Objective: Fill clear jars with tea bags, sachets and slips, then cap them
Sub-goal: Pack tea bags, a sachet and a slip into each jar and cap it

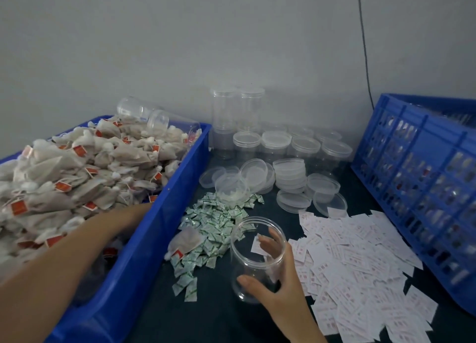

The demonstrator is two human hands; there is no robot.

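My right hand (273,288) grips a clear open jar (243,242) on the dark table, thumb on its near side and fingers wrapped round the far side. A white slip shows through the jar's wall. My left forearm reaches into the blue bin (177,188), which is heaped with tea bags (85,177); my left hand (136,212) is mostly hidden among the bags behind the bin wall. Green-and-white sachets (216,221) are piled just left of the jar, with one tea bag (186,239) lying on them. Pink-printed slips (360,265) are spread out to its right.
Loose clear lids (291,177) are stacked behind the sachets. Capped empty jars (247,141) stand against the wall, and two jars lie on the tea bags at the bin's far end. A blue crate (425,188) holding filled jars blocks the right side.
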